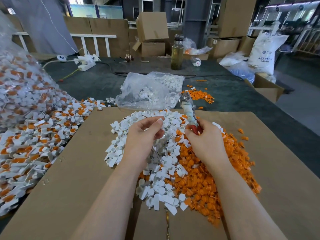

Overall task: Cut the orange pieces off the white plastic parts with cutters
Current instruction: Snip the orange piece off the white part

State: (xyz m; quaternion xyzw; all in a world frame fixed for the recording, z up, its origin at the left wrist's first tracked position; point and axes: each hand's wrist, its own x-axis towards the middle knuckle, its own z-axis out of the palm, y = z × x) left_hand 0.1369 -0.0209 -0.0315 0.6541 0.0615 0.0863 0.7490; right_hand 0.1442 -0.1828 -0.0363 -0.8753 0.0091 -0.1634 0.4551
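Observation:
My left hand (144, 134) pinches a small white plastic part (160, 120) between thumb and fingertips above the pile of cut white parts (161, 170). My right hand (206, 141) grips the cutters (189, 111) by their red handles, and the tape-wrapped upper end points up and away from me. A heap of cut orange pieces (211, 184) lies under and to the right of my right hand. Uncut white-and-orange parts (34, 135) spill from a clear bag on the left.
Both piles rest on a flat cardboard sheet (78, 179). A clear bag of white parts (152, 90) lies behind it, with scattered orange bits (199, 96) beside it. A bottle (177, 52), power strips (86, 62), boxes and a white sack (265, 51) stand farther back.

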